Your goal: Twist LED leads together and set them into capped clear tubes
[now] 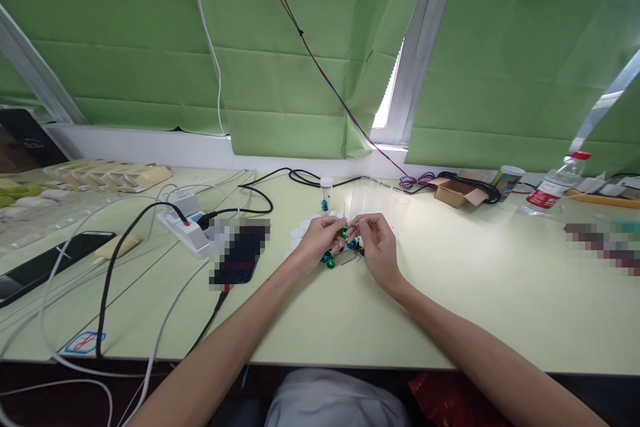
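My left hand [323, 238] and my right hand [381, 247] meet over the middle of the table, fingers bent and pinched. At the left fingertips is a small shiny green ball [344, 231]. The right fingertips close just beside it on something too small to make out. Below the hands lie another shiny green ball [331, 263] and a blue ball [353, 243], with thin dark or metallic bits among them. Behind the left hand stands a clear tube [326, 195] with a white cap and something blue inside. White round lids [297, 235] sit partly hidden by the left wrist.
To the left are a blurred-out phone [243, 253], a white power strip [187, 230] and looping cables. At the back right stand a small cardboard box [457, 192], a printed can [507, 180] and a water bottle [555, 187]. Green blinds [310, 100] hang behind.
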### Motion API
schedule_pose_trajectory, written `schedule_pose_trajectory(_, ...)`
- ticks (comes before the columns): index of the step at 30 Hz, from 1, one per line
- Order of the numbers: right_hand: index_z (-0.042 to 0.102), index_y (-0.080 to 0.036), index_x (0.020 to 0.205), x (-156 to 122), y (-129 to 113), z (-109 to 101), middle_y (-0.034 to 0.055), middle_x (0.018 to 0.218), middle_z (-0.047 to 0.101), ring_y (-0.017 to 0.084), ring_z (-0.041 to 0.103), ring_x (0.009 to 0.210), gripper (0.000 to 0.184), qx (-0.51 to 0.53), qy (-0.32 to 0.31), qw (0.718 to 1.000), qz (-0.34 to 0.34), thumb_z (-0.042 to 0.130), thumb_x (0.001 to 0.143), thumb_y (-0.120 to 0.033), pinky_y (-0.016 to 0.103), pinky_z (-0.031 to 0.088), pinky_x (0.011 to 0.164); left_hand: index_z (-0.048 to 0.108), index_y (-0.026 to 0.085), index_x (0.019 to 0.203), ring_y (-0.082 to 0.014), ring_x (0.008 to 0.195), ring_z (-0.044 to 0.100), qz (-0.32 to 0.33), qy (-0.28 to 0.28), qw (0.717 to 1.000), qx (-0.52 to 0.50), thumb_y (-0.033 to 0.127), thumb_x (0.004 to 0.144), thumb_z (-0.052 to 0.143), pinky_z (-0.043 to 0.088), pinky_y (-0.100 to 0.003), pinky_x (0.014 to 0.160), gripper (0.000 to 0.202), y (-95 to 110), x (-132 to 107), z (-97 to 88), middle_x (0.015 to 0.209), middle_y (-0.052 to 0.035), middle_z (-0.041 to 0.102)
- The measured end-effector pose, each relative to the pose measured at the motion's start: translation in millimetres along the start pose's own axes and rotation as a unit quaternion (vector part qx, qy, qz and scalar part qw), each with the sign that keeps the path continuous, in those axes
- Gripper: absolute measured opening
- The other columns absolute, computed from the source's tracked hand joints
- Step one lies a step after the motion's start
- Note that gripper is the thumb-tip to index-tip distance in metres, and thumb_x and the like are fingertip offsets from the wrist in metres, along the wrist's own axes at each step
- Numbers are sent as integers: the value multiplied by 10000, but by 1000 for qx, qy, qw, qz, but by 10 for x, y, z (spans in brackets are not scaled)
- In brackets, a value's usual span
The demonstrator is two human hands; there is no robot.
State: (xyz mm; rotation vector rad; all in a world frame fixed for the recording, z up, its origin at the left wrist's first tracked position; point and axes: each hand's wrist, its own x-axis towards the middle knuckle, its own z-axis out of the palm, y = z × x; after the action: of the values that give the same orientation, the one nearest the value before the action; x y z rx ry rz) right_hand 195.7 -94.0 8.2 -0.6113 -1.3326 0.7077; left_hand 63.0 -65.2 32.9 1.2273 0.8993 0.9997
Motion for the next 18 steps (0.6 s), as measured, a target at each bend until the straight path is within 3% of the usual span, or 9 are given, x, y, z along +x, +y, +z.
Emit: schedule_pose_trajectory(18, 536, -218, 907, 4, 6, -9, 39, 923, 596, 147, 594, 731, 137, -18, -10, 1000, -2, 489, 961, -334, 317, 511, 701, 594, 136, 669, -39, 398, 415, 0, -8, 1000, 7, 423, 754, 688, 283, -188, 373, 313, 40, -36, 30, 615, -11, 581)
